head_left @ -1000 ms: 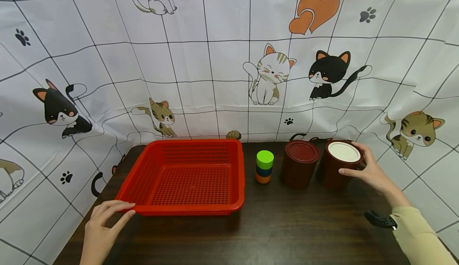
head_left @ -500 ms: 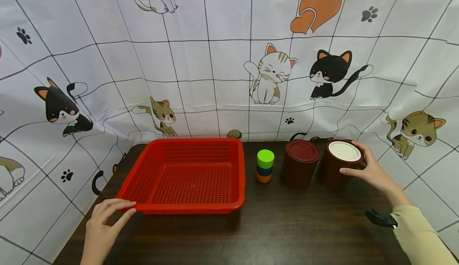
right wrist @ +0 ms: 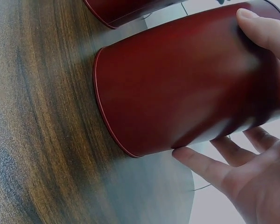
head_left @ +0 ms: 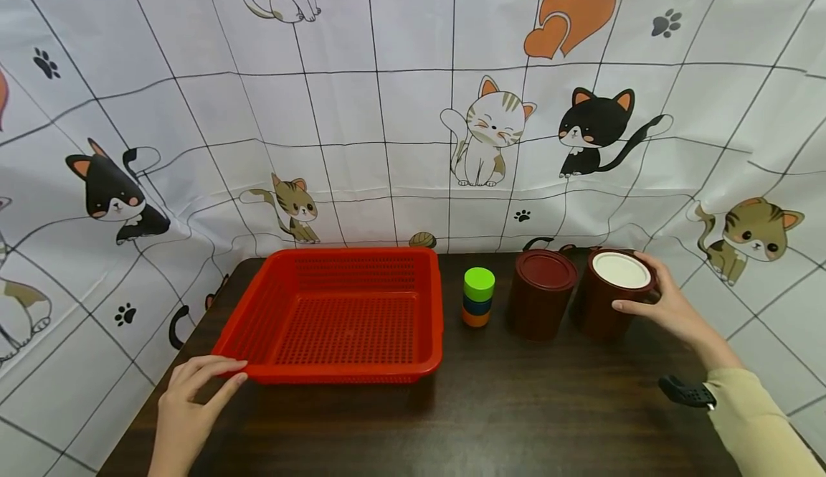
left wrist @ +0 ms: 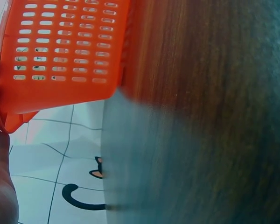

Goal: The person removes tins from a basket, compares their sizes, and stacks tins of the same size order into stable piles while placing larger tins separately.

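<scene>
A red plastic basket (head_left: 348, 330) with slotted walls stands on the left of the table. My left hand (head_left: 187, 405) pinches its near left corner, fingers on the rim and thumb just below; the left wrist view shows the basket's slotted side (left wrist: 60, 56) close up. At the right, my right hand (head_left: 667, 312) holds a dark red canister (head_left: 600, 312) with a white round top, thumb in front and fingers round the far side. In the right wrist view the canister (right wrist: 177, 84) stands on the table with the fingers spread along its wall.
Left of the held canister stands another dark red canister (head_left: 542, 298) with a red lid. Beside it is a small stack of green, blue and orange pieces (head_left: 478, 298). A cat-patterned white sheet (head_left: 387, 104) hangs behind the dark wooden table (head_left: 490, 419).
The whole head view has shifted very slightly. Both hands keep their places on the basket and the canister, and the objects stay where they were.
</scene>
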Demonstrator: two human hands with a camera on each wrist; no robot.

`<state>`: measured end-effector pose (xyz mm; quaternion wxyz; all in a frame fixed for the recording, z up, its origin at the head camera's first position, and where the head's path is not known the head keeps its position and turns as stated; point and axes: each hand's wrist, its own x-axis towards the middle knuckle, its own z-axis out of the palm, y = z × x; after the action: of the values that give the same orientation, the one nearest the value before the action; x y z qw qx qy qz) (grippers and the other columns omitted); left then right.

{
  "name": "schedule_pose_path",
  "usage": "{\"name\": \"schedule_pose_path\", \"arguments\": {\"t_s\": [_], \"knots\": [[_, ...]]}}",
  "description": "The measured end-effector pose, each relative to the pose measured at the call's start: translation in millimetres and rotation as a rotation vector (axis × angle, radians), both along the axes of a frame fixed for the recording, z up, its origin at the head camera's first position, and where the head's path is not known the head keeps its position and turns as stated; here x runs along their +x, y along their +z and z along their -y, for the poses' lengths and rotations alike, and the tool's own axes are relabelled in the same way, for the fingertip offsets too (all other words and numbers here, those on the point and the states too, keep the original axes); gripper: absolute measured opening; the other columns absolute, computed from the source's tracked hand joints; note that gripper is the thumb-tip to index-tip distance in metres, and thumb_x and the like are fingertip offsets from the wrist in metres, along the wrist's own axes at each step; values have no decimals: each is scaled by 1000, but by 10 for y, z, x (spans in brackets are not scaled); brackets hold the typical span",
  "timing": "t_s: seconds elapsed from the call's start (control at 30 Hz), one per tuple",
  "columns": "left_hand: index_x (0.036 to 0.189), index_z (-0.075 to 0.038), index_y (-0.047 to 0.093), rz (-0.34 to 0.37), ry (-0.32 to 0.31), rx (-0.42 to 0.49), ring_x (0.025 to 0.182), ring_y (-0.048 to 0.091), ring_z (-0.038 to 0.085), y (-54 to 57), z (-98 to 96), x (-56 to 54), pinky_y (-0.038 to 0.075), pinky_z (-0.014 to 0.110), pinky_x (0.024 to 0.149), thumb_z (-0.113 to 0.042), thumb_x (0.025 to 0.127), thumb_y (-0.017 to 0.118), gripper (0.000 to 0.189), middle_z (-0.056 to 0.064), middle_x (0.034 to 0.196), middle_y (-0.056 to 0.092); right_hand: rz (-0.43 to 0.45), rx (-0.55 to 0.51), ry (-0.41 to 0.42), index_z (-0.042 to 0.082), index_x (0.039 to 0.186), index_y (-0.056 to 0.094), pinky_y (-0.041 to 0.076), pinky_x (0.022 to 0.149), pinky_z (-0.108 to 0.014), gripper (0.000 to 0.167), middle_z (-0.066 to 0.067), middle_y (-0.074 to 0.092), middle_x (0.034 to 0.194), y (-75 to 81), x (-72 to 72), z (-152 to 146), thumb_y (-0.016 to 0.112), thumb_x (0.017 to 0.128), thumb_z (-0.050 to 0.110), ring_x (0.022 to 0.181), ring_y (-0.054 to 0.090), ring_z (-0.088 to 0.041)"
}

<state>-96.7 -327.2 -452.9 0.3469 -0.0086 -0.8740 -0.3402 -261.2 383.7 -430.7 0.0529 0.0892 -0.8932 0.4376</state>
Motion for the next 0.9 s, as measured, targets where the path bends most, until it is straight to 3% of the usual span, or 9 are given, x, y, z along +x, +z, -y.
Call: {"name": "schedule_pose_path", "arguments": {"t_s": [0.07,0.3,0.63,0.7,0.8,0.9], "knots": [[96,-24,79,-5,-9,-3,100,45,-9,6,10,-18,30,8,88,4,67,87,41,-5,100,69,3,-1,-1,26,159,1,38,75,-5,102,-28,20,152,10,-3,2,75,89,21,128,34,-47],[95,-25,78,7,-6,-27,100,44,-11,-21,42,-20,30,7,88,4,65,87,43,-9,99,68,24,-9,20,21,160,-2,37,73,-6,104,-31,14,155,2,14,-6,75,89,21,134,29,-54],[95,-30,77,2,13,-59,99,41,-12,-44,43,-16,30,9,84,1,66,88,44,-15,100,64,35,-4,11,22,160,-4,42,78,-14,104,-30,12,157,-1,2,-1,73,90,21,135,29,-54],[95,-29,77,1,11,-58,99,41,-12,-35,42,-19,29,9,84,2,66,88,44,-14,100,64,37,-6,12,20,159,-5,47,85,-26,104,-30,11,158,4,-2,1,73,90,20,136,28,-55],[95,-28,77,0,10,-64,99,41,-12,-23,38,-19,29,8,85,3,65,88,45,-14,100,64,38,5,7,20,159,-6,47,87,-30,105,-30,11,158,9,-3,7,73,90,20,136,28,-55],[95,-28,77,6,15,-63,99,41,-13,-12,33,-13,29,8,85,3,65,88,45,-15,100,64,30,5,11,18,159,-5,45,84,-23,104,-31,11,158,10,-6,10,73,90,19,135,28,-55]]}}
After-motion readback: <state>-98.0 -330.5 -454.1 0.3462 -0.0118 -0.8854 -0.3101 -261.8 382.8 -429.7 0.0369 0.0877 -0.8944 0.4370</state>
